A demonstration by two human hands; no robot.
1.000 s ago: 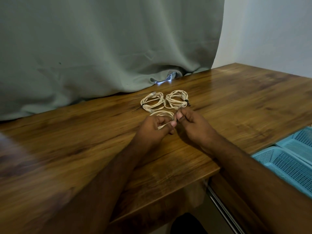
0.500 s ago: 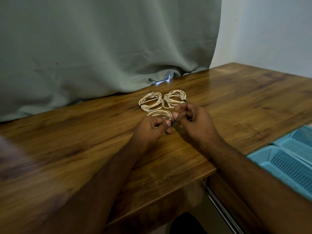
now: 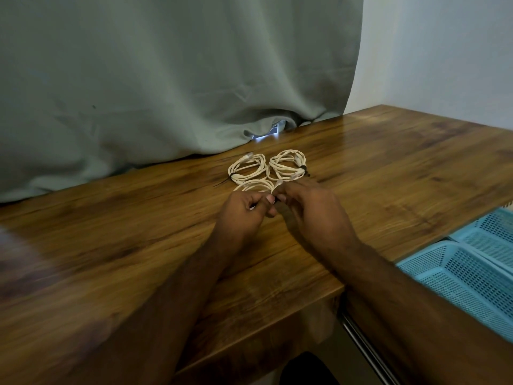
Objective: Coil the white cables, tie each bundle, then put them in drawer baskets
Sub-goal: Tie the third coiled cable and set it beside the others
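Both hands meet over the nearest coil (image 3: 255,187) — the left hand (image 3: 244,211) pinches its near edge while the right hand (image 3: 311,211) pinches what seems a dark tie beside it, having closed in from a wider hold a second ago, so tying looks nearly done. Just beyond lie two tied bundles (image 3: 247,168) of creamy looped cable on glossy wood, and perforated blue baskets (image 3: 458,276) wait to the right.

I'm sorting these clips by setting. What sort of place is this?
Probably a home or small office room: a wooden desk against a grey-green curtain, a plain white wall, and blue drawer baskets beside it.
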